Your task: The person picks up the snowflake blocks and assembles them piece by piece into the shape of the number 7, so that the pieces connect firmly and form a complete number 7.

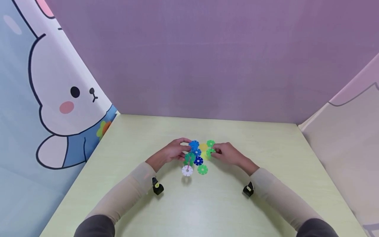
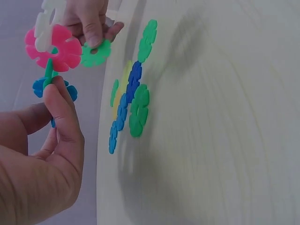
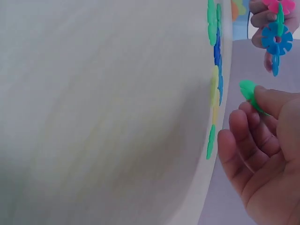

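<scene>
My left hand point(image 1: 174, 149) pinches a small cluster of slotted, flower-shaped plastic discs, held above the table. In the left wrist view the cluster has a white disc point(image 2: 44, 40) and a pink disc point(image 2: 69, 46) at the top. Below them come a green disc point(image 2: 48, 72) seen edge-on and blue discs point(image 3: 269, 43) near the fingertips. My right hand point(image 1: 228, 153) pinches one light green disc point(image 3: 247, 89) between thumb and fingers, a short way from the cluster. The right wrist view shows that disc apart from the blue ones.
Several loose discs lie on the pale table point(image 1: 219, 204): a dark blue disc point(image 1: 198, 161), a light green disc point(image 1: 202, 170), a yellow disc point(image 1: 203, 146) and others. A purple backdrop point(image 1: 207, 65) rises behind; a rabbit-print cloth point(image 1: 56, 82) hangs at left.
</scene>
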`<state>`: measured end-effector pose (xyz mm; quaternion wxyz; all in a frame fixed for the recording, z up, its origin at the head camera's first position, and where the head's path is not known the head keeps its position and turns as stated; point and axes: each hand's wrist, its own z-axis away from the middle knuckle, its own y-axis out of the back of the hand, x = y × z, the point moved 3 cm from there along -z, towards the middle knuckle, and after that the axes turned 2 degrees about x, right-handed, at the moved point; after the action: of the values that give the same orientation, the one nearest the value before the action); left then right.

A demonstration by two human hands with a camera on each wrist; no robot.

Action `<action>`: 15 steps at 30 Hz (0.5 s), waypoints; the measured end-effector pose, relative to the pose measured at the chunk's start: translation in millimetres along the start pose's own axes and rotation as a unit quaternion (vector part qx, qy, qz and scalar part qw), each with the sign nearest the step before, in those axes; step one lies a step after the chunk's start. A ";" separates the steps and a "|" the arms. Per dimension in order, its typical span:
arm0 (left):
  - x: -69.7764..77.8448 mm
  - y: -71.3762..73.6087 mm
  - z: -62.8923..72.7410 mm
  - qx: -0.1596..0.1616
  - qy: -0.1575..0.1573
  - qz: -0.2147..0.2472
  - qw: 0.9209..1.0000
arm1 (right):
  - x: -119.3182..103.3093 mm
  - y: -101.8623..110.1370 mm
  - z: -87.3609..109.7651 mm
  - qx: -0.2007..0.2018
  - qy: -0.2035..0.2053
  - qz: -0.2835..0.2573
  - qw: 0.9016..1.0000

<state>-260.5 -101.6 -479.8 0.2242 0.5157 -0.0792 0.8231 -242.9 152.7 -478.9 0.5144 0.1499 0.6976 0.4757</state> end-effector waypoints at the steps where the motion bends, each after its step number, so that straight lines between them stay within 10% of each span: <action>1: 0.4 -0.2 0.1 0.000 0.001 0.001 1.000 | -0.6 0.5 -1.1 0.007 0.004 0.000 1.000; 15: 4.6 -5.0 -1.3 0.001 -0.002 -0.002 1.000 | -9.0 1.9 -8.2 0.076 0.038 0.005 0.996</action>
<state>-260.9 -95.4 -476.8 0.2256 0.5180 -0.0781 0.8214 -246.7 143.2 -472.0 0.4726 0.1737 0.7500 0.4289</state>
